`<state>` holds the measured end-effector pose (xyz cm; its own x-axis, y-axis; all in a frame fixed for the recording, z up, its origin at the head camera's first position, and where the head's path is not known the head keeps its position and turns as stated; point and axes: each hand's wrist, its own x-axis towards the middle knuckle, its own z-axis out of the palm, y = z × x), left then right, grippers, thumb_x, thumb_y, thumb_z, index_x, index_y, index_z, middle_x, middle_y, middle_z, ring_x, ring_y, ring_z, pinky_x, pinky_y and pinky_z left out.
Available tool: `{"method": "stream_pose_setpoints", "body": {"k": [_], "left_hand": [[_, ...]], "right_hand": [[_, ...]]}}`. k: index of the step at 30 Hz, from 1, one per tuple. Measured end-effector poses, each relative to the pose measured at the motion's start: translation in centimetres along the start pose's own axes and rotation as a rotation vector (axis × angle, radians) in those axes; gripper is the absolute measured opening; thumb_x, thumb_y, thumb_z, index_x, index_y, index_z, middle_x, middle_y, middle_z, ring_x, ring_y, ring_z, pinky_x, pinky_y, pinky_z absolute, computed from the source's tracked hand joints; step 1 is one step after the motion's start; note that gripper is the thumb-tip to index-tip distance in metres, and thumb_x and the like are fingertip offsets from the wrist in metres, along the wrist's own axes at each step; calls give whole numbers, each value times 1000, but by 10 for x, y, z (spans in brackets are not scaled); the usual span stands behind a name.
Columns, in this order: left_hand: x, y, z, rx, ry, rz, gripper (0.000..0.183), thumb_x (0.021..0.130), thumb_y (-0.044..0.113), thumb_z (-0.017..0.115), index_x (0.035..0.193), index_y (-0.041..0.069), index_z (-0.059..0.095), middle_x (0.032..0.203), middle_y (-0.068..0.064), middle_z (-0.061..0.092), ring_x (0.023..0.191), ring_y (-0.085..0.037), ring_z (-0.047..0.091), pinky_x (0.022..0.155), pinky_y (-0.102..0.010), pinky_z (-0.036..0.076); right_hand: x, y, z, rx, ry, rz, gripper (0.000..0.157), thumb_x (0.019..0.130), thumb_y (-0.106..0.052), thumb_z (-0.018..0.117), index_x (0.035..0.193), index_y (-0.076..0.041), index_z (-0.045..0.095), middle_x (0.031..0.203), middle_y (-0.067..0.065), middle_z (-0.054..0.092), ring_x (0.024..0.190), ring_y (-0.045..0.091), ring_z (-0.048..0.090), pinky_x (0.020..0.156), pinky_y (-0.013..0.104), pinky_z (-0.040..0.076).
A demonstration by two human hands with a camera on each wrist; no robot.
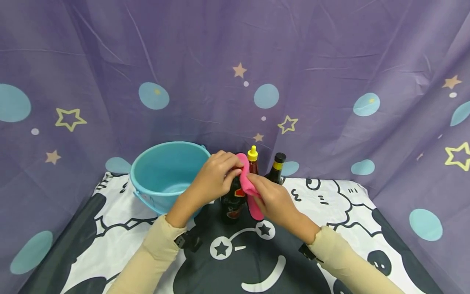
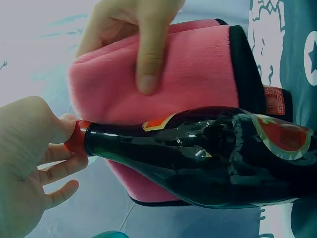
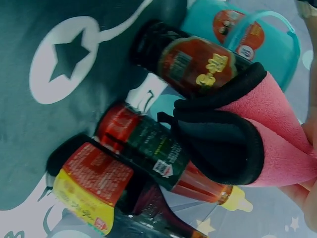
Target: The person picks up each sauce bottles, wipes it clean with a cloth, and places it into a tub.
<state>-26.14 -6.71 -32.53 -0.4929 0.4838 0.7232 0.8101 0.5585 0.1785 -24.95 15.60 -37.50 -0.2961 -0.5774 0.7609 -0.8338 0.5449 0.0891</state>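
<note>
My left hand [image 1: 216, 175] pinches the red cap [image 2: 78, 138] of a dark glass bottle [image 2: 198, 153], which stands upright on the cloth-covered table. In my right hand [image 1: 273, 198] is a folded pink cloth [image 1: 247, 179] with dark edging. The right thumb [image 2: 149, 64] presses flat on the cloth in the left wrist view. The cloth lies against the neck and side of the bottle, and its dark lining [image 3: 218, 144] shows in the right wrist view.
A blue bucket [image 1: 143, 171] stands left of the bottle. Behind the right hand are a red sauce bottle with a yellow nozzle cap [image 1: 252, 154] and a dark bottle with a black cap [image 1: 279, 163]. A purple curtain [image 1: 205, 61] hangs behind the patterned tablecloth [image 1: 312, 245].
</note>
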Motion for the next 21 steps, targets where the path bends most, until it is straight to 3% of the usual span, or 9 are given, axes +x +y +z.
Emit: {"method": "stream_pose_setpoints", "body": {"k": [8,21], "left_hand": [[2,7,0,113,7,32,7,96,11,69,102,8,71,101,-5,71,94,-26,63,88,-44,54],[-2,2,5,140,25,22,6,95,13,69,100,9,69,101,-5,70,93,-25,62,87,-43,53]], "right_hand": [[-13,1,0,-124,-68,-92,52,83,-6,81,131,0,63,122,16,71,102,29,74,86,40,61],[-27,-1,4,-176,-150,-126,57,68,-8,93,120,-5,71,112,12,74,96,25,74,85,37,61]]}}
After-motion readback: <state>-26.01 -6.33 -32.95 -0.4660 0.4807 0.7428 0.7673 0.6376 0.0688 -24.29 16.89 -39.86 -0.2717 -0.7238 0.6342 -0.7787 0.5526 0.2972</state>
